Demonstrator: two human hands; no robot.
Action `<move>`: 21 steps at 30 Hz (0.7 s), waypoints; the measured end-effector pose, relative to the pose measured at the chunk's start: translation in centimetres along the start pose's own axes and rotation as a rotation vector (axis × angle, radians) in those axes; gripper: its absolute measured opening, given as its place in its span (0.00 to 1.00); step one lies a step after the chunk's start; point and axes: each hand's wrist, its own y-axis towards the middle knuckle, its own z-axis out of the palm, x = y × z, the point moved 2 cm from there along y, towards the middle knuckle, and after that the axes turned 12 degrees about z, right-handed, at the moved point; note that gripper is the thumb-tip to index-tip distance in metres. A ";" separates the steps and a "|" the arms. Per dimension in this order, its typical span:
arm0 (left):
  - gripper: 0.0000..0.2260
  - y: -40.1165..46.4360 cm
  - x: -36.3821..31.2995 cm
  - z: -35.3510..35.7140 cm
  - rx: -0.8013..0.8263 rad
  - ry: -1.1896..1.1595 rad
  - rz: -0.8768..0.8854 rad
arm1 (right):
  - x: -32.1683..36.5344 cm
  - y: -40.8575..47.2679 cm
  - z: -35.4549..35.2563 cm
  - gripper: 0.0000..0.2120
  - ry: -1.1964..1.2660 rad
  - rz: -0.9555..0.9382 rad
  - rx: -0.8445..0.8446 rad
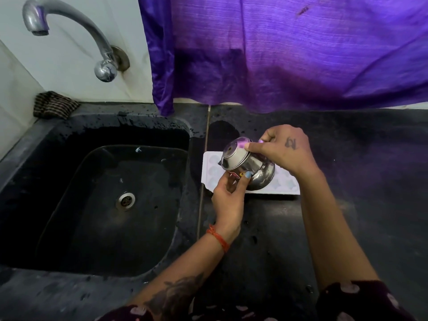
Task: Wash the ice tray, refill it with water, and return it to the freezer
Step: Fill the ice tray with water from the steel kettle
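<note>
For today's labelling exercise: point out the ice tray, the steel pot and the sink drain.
ice tray (286,183), head view, bare right part of its top.
steel pot (249,164), head view, its shiny side.
sink drain (125,201), head view, its metal centre.

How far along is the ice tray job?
Washing looks done: the ice tray lies on the counter, out of the sink. Refill in hand: both hands, left and right, tip a steel pot over it. Freezer return remains.
</note>
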 end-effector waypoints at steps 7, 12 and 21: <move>0.17 0.0 0.1 0.3 0.006 -0.020 -0.014 | 0.2 0.3 0.0 0.19 -0.034 -0.041 -0.020; 0.15 0.1 0.2 0.5 0.014 -0.035 -0.004 | 0.5 0.4 -0.1 0.21 -0.056 -0.057 -0.030; 0.12 0.1 0.0 0.6 -0.022 -0.024 0.023 | -0.5 0.5 -0.2 0.17 0.043 0.004 0.013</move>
